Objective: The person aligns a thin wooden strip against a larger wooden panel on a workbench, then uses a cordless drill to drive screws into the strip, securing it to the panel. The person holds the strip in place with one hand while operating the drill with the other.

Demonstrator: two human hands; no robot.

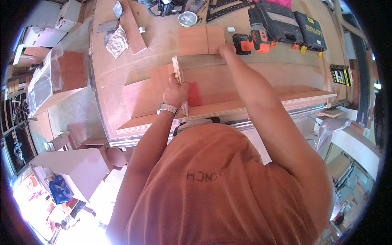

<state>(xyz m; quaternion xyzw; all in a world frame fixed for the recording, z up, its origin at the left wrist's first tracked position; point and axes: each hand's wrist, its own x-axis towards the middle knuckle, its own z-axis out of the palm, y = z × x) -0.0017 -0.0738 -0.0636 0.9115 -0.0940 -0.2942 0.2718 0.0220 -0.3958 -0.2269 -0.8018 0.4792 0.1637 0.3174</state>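
My left hand [175,94], with a metal-banded watch on its wrist, grips a narrow plywood piece [176,67] that stands on edge across a long plywood board. A flat red piece [194,94] lies just right of that hand. Farther off, my right hand [227,50] is closed at the near right corner of a flat plywood panel [194,41]; its fingertips are partly hidden. Close to its right lies an orange and black cordless drill [257,36]. The long plywood board [265,99] runs along the bench's near edge, in front of my body.
Dark tool cases [279,24] stand at the back right. A round tin [188,18], a black square [228,9] and a power tool [165,6] sit at the far edge. A wood strip [134,28] and crumpled plastic [117,43] lie at the left.
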